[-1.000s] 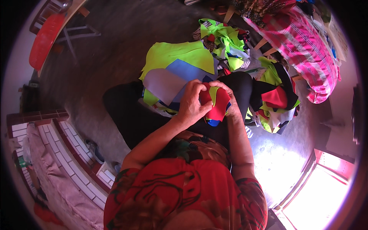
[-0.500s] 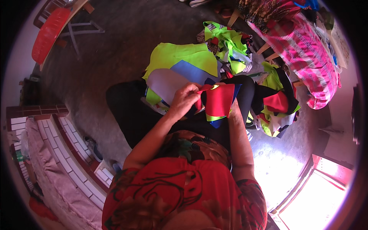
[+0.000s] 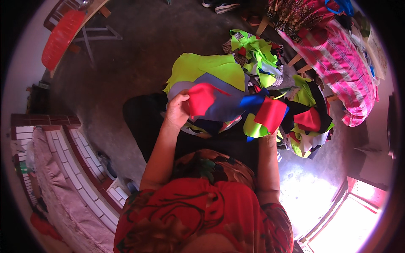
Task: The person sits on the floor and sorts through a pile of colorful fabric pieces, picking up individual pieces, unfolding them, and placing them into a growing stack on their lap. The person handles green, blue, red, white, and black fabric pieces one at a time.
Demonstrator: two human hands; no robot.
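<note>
My left hand (image 3: 178,111) pinches a red fabric piece (image 3: 202,98) by its edge, thumb on top. To the right, my right hand (image 3: 269,139) is mostly covered by the bundle of fabric pieces (image 3: 271,113) it holds, in red, yellow-green and blue. A gap separates the two hands. Beyond them, over my lap, lie flat layers of cloth: a yellow-green sheet (image 3: 206,65) at the far side and a grey-blue sheet (image 3: 230,99) nearer, partly beneath the red piece.
A heap of yellow-green and checked scraps (image 3: 255,55) lies on the floor ahead. Another pile of mixed scraps (image 3: 310,118) sits right of my knee. Pink plaid cloth (image 3: 333,67) drapes at the far right. A red basin (image 3: 63,40) stands at the far left.
My hands have drawn apart. The left moved left with a red piece, now away from the bundle; the right shifted slightly right and nearer, still holding the rest. The view shifted a little.
</note>
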